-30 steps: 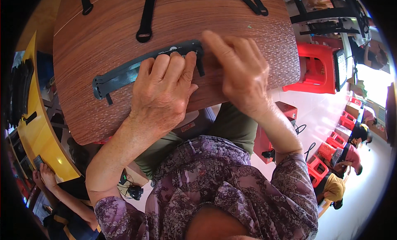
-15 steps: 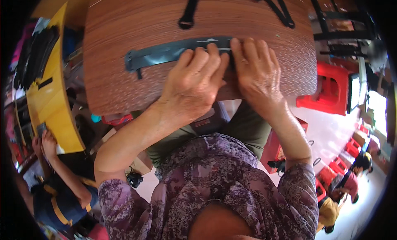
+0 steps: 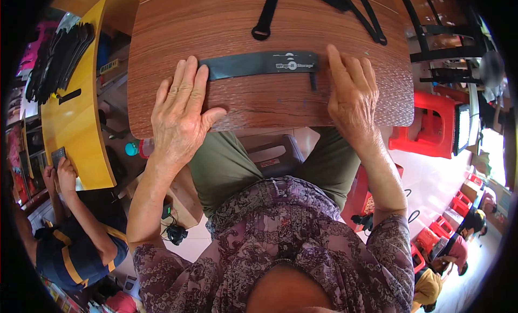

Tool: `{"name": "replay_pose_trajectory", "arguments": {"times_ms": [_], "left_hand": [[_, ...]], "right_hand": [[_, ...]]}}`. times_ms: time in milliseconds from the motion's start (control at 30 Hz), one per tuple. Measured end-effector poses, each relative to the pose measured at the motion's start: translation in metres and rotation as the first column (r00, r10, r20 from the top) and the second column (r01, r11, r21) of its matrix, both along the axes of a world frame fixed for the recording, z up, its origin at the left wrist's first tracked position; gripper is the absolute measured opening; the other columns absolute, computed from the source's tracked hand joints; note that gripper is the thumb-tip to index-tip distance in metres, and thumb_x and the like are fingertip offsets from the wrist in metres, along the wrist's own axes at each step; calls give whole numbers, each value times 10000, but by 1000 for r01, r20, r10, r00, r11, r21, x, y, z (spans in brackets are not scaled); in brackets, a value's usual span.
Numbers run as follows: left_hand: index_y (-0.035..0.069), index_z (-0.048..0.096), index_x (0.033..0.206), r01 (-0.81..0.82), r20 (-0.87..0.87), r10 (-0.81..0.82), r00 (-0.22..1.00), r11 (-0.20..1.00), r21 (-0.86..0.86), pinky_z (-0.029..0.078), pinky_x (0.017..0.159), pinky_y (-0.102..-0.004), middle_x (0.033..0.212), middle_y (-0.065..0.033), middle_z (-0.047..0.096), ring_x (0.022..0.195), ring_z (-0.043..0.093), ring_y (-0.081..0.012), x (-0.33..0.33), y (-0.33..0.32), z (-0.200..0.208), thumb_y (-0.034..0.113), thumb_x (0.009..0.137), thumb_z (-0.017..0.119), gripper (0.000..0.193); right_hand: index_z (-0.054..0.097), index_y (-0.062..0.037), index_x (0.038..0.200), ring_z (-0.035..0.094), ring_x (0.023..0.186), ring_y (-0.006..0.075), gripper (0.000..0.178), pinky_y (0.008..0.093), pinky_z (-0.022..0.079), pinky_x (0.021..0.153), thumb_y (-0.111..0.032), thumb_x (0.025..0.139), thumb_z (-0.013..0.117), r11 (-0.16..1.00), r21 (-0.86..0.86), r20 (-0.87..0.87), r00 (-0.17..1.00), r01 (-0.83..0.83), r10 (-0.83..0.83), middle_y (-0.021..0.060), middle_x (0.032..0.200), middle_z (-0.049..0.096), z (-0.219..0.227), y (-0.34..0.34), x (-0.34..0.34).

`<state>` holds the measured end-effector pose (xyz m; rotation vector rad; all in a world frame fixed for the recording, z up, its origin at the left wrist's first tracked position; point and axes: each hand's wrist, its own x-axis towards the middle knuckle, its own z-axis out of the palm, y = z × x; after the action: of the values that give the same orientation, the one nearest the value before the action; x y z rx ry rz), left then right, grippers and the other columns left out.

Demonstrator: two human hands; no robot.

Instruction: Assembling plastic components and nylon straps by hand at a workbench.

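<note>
A flat dark grey strap (image 3: 259,64) with a small white mark lies lengthwise on the brown wooden table (image 3: 226,22). My left hand (image 3: 181,113) rests flat with spread fingers, its fingertips on the strap's left end. My right hand (image 3: 353,94) lies flat too, fingers pointing away, its index finger at the strap's right end. Neither hand grips anything.
More black straps (image 3: 324,11) lie at the table's far side. A yellow table (image 3: 73,108) with a stack of black straps (image 3: 56,59) stands at the left, where another person (image 3: 70,221) sits. Red plastic stools (image 3: 431,124) and a black rack (image 3: 442,38) are at the right.
Both hands were bunched together over the strap's right part. They have slid apart to its two ends, and the strap now lies straight and uncovered in the middle.
</note>
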<state>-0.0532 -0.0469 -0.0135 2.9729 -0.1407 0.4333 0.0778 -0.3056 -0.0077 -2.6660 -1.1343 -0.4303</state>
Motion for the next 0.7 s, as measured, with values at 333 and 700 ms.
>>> {"name": "replay_pose_trajectory", "arguments": {"times_ms": [333,700], "left_hand": [[-9,462,1316,28,-45,-26,999,999,41,331,1024,-446,1396,-177,419,1297,399,-321,2,-2,-4,452,817,569,688],[-27,461,1310,49,-33,-47,998,997,62,288,1043,-482,1388,-185,426,1308,382,-329,4,3,-4,409,823,596,667]], "right_hand": [[405,72,1306,267,1359,352,824,459,207,1101,-484,739,625,926,166,-208,906,-340,370,218,1401,372,-15,79,-43],[400,78,1309,241,1372,344,803,457,155,1126,-517,790,544,986,-42,-127,980,-161,155,220,1404,366,-12,18,-22]]}}
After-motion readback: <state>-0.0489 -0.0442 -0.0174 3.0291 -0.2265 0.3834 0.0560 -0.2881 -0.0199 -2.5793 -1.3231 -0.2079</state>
